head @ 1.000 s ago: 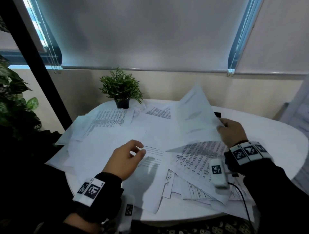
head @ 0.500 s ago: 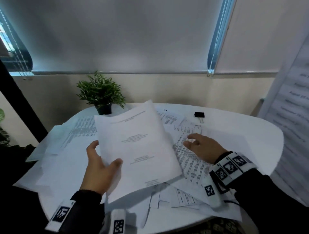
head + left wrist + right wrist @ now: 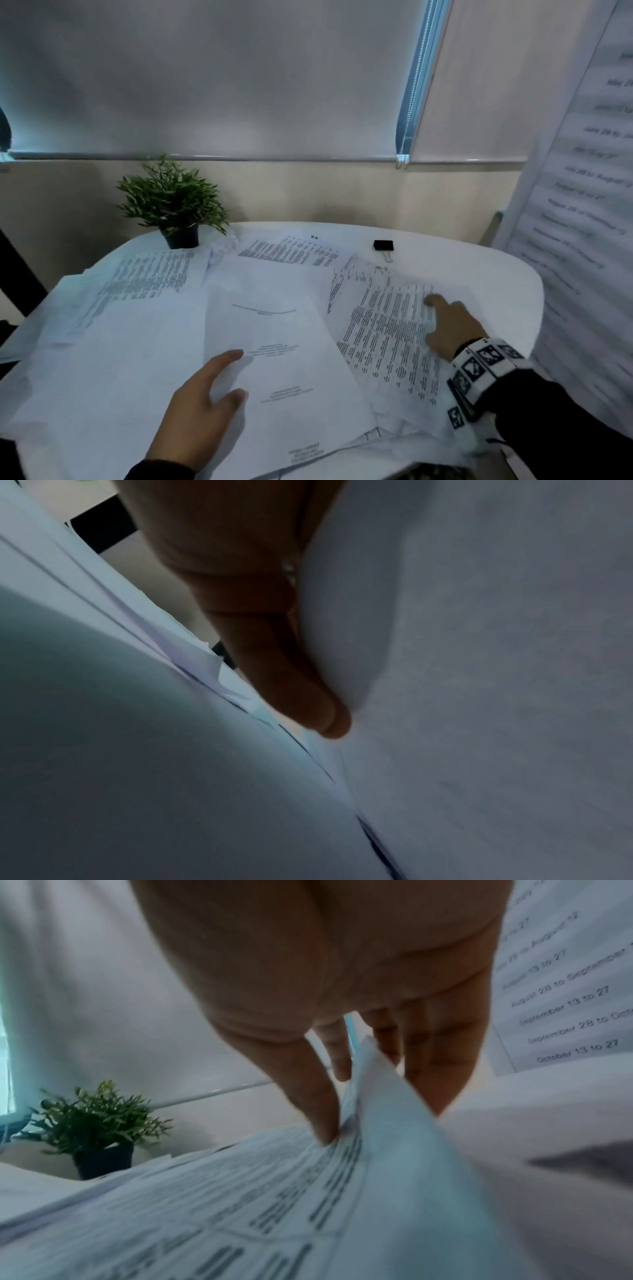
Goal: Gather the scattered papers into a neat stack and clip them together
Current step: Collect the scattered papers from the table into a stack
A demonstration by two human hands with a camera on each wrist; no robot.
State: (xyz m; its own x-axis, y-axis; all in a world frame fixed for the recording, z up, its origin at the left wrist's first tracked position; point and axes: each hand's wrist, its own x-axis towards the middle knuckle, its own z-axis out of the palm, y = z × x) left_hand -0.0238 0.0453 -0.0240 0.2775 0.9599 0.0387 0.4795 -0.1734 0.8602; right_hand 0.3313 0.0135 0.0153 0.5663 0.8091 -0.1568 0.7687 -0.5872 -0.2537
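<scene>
The white rounded surface (image 3: 496, 274) lies under scattered papers (image 3: 144, 342). Half a second ago the left hand (image 3: 195, 407) held the title sheet (image 3: 284, 359) raised; now that sheet lies flat on the heap, thumb on top and fingers (image 3: 284, 669) beneath its left edge. The right hand (image 3: 452, 329) has begun pinching up the edge of a printed sheet (image 3: 387, 329), so gathering looks barely begun. Beyond its fingers (image 3: 308, 1096) the surface is bare up to the binder clip (image 3: 383, 245); the potted plant (image 3: 174, 202) stands far left.
</scene>
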